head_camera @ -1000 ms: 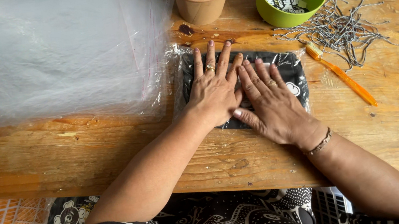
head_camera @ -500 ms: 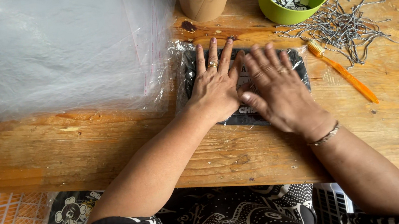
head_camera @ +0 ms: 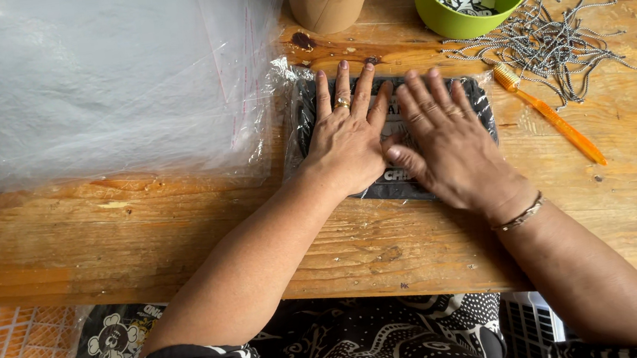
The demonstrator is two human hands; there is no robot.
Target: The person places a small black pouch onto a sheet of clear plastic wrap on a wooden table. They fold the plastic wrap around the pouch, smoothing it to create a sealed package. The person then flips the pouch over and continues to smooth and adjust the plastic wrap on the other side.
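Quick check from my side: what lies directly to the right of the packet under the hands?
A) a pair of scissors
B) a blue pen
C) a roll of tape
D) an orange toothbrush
D: an orange toothbrush lies slantwise on the wooden table just right of the dark bagged packet, on which the left hand and right hand lie flat, with a pile of grey cords beyond it.

A flat black packet (head_camera: 397,181) in clear plastic wrap lies on the wooden tabletop (head_camera: 177,222), pressed under both hands.
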